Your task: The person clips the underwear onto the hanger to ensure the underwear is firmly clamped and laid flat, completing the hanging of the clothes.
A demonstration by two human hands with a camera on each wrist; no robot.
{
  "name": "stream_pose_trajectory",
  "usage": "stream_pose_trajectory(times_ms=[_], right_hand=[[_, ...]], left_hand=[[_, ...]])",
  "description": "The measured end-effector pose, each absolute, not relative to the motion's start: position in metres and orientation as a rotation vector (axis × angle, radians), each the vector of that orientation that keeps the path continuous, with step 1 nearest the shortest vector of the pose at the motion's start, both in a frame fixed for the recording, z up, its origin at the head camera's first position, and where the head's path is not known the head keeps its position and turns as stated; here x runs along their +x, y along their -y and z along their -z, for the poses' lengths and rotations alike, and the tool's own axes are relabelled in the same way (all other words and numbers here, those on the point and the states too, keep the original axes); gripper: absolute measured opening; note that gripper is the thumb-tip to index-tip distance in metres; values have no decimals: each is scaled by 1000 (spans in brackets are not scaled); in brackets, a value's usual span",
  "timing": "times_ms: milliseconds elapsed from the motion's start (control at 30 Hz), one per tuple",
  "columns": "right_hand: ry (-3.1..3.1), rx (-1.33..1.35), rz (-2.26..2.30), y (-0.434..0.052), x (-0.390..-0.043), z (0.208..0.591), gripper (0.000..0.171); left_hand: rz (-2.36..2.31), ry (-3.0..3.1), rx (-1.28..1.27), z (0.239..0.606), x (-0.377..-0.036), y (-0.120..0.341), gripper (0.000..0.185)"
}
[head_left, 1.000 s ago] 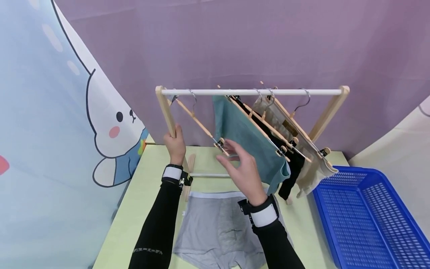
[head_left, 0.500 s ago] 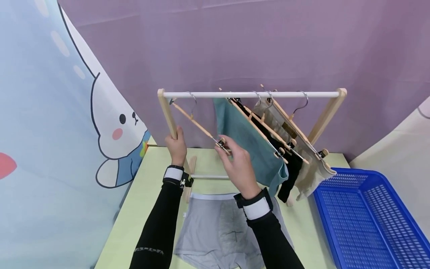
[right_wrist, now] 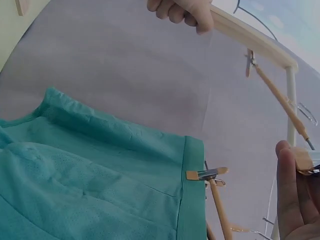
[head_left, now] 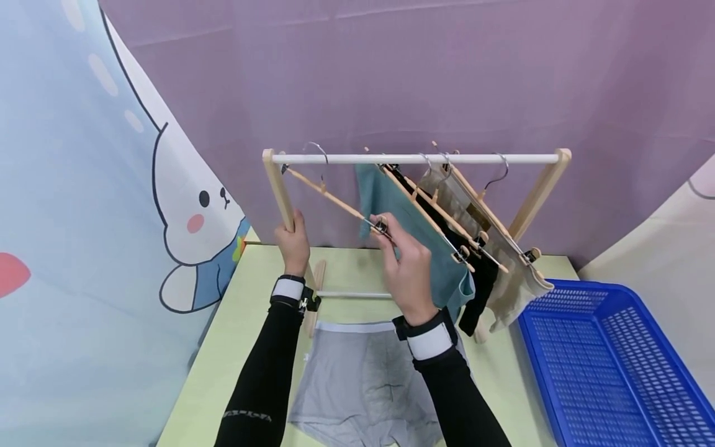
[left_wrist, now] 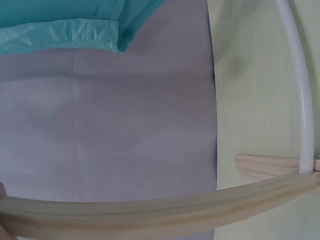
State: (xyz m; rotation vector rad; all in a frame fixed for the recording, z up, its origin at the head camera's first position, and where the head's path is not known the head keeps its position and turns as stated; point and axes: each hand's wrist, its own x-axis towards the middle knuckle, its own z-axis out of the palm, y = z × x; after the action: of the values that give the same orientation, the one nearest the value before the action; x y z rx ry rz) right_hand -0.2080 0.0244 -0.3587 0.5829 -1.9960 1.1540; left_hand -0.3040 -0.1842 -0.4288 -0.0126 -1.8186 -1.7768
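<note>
My left hand [head_left: 293, 242] grips the left wooden post [head_left: 279, 192] of a small clothes rack; the right wrist view shows its curled fingers [right_wrist: 175, 11]. My right hand [head_left: 410, 270] pinches the near clip end of a bare wooden clip hanger [head_left: 337, 202], which tilts down toward me. The hanger's metal hook rises a little above the white rail [head_left: 357, 159]. Just right of it, teal shorts [head_left: 441, 273] hang from another clip hanger, partly behind my right hand. Light grey boxer briefs [head_left: 346, 372] lie flat on the table below, waistband toward the rack.
Black [head_left: 480, 298] and beige [head_left: 511, 292] garments hang at the rack's right side on clip hangers. A blue plastic basket [head_left: 631, 288] stands on the right. The pale green table [head_left: 223, 347] supports the rack, with a purple cloth backdrop [head_left: 357, 74] behind.
My right hand has closed its fingertips on the bare hanger's near clip and moved it up and right. The hook has risen above the rail. My left hand stays on the post.
</note>
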Motion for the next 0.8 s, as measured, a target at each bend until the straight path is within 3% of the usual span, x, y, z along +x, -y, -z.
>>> stream_pose_trajectory(times_ms=[800], right_hand=[[1941,552,-1089,-20,-205,386,29]], left_hand=[[1792,1829,-6,427,-302,185,49]])
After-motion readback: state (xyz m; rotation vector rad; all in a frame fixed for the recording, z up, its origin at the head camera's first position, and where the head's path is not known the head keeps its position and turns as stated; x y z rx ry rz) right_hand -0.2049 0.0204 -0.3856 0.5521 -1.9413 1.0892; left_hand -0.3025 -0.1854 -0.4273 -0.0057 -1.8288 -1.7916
